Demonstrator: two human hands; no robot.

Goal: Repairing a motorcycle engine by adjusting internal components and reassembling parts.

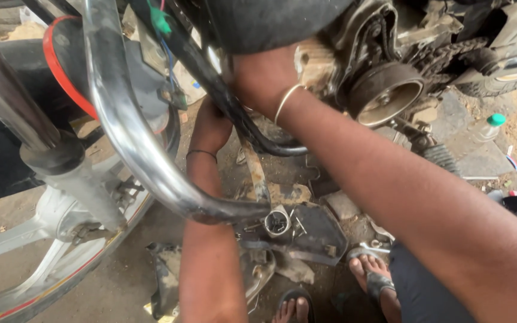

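I look down past a motorcycle's chrome crash guard [133,131] at its engine [354,54]. My right hand [258,78], with a thin bangle at the wrist, reaches up against the front of the engine beside the black frame tube [234,113]; its fingers are hidden behind the tube. My left hand [210,125], with a dark band at the wrist, reaches up under the frame, and its fingers are also out of sight. What either hand holds cannot be seen.
The front wheel [43,263] and fork [67,173] stand at left. An open clutch drum [384,93] and chain [450,54] show at right. On the ground lie a small cup of bolts [277,221], a dark plate [312,233], a plastic bottle [490,127] and my sandalled feet [372,275].
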